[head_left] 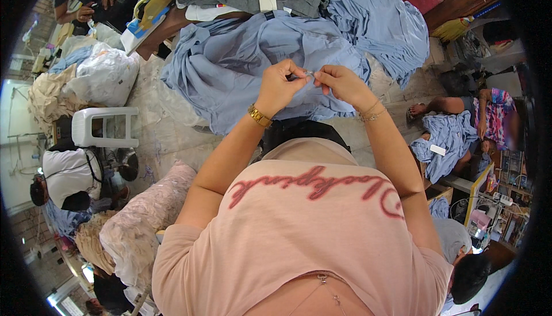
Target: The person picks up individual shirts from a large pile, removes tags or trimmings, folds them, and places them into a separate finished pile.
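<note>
Upper centre of frame: a small pale thread-like piece [309,75], too small to identify, is pinched between left hand [280,86] and right hand [342,84], above blue garments [241,63]. Risk: slackened pinch drops it into folds.

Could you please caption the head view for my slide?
Both hands, left and right, pinch something small together above blue cloth heaped on the floor.

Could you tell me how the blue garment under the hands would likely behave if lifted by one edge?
The blue garment lies in soft folds, so it would probably drape limply. It looks thin, likely light. Both hands, left hand and right hand, pinch near it.
</note>
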Demonstrator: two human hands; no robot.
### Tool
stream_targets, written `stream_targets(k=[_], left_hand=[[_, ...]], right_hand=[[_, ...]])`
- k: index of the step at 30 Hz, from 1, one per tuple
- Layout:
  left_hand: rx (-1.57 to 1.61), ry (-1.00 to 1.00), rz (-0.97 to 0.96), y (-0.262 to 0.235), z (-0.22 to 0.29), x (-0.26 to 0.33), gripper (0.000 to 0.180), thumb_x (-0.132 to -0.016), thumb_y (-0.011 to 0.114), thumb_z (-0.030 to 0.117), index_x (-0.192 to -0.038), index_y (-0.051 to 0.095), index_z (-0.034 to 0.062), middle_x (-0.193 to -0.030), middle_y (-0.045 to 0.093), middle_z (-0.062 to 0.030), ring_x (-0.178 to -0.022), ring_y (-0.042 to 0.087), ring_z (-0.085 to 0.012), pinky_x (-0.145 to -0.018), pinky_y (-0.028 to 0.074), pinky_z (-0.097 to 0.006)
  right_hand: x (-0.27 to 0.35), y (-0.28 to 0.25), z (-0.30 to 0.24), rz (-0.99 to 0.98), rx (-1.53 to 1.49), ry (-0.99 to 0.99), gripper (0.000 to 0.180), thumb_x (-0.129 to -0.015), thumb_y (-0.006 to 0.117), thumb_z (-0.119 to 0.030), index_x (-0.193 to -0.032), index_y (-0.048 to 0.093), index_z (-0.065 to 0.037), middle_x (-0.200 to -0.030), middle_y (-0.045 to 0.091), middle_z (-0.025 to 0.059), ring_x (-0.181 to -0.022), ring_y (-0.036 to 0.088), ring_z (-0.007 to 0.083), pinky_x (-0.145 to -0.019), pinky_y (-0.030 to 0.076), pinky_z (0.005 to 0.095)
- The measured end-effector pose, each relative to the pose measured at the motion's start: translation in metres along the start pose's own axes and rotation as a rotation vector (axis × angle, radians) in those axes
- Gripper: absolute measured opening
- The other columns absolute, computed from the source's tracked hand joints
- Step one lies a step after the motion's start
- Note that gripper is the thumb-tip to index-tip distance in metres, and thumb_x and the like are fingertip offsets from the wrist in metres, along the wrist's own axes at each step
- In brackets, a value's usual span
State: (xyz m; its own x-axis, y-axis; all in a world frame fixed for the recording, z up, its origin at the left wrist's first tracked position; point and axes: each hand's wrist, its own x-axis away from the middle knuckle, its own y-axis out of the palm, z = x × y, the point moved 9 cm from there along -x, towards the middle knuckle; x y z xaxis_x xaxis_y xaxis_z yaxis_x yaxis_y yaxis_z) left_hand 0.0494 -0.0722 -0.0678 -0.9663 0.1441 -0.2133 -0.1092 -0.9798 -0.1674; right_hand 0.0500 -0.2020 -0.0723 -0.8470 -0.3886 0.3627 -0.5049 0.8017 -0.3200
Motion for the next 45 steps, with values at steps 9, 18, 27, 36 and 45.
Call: stream_targets(k=[9, 18, 27, 36, 45], left_hand=[[-0.068, -0.050, -0.023, 0.001, -0.001, -0.001, 0.020, -0.068, 0.071, 0.014, -0.067, 0.054, 0.0029, -0.067, 0.058, -0.0040, -0.060, 0.049, -0.0095, -0.057, 0.039, -0.023], [-0.181, -0.020, -0.057, 0.003, 0.006, -0.005, 0.020, -0.065, 0.071, 0.014, -0.067, 0.054, 0.0024, -0.063, 0.056, -0.0054, -0.054, 0.046, -0.0105, -0.051, 0.036, -0.025], [-0.198, 0.040, -0.056, 0.002, 0.005, -0.009, 0.017, -0.065, 0.069, 0.012, -0.068, 0.056, 0.0005, -0.062, 0.059, -0.0081, -0.049, 0.048, -0.0093, -0.045, 0.037, -0.024], [-0.149, 0.067, -0.059, 0.001, 0.001, -0.010, 0.018, -0.067, 0.069, 0.011, -0.067, 0.054, 0.0010, -0.060, 0.057, -0.0054, -0.050, 0.047, -0.0077, -0.047, 0.037, -0.023], [0.192, -0.064, -0.096, 0.008, -0.013, -0.007, 0.016, -0.073, 0.065, 0.006, -0.087, 0.057, 0.0016, -0.075, 0.056, 0.0012, -0.069, 0.047, -0.0055, -0.063, 0.038, -0.020]], right_hand=[[0.001, -0.004, -0.005, 0.032, 0.128, -0.079, 0.033, -0.088, 0.048, -0.032, -0.079, 0.059, -0.003, -0.060, 0.052, -0.0002, -0.054, 0.045, 0.0070, -0.051, 0.035, 0.0219], [0.002, -0.002, -0.030, 0.100, 0.572, -0.296, 0.036, -0.084, 0.049, -0.030, -0.072, 0.059, 0.002, -0.062, 0.058, 0.0114, -0.056, 0.056, 0.0206, -0.056, 0.043, 0.0314], [-0.014, -0.013, -0.022, 0.197, 0.709, -0.191, 0.035, -0.079, 0.052, -0.031, -0.064, 0.059, 0.000, -0.063, 0.058, 0.0158, -0.062, 0.057, 0.0310, -0.058, 0.043, 0.0375], [-0.013, -0.013, -0.018, 0.161, 0.593, -0.163, 0.038, -0.081, 0.053, -0.033, -0.063, 0.058, 0.000, -0.057, 0.055, 0.0112, -0.055, 0.055, 0.0230, -0.052, 0.040, 0.0335], [-0.009, 0.000, 0.012, -0.079, -0.013, 0.069, 0.030, -0.086, 0.050, -0.034, -0.080, 0.057, -0.005, -0.059, 0.046, -0.0030, -0.045, 0.034, 0.0028, -0.041, 0.025, 0.0167]])
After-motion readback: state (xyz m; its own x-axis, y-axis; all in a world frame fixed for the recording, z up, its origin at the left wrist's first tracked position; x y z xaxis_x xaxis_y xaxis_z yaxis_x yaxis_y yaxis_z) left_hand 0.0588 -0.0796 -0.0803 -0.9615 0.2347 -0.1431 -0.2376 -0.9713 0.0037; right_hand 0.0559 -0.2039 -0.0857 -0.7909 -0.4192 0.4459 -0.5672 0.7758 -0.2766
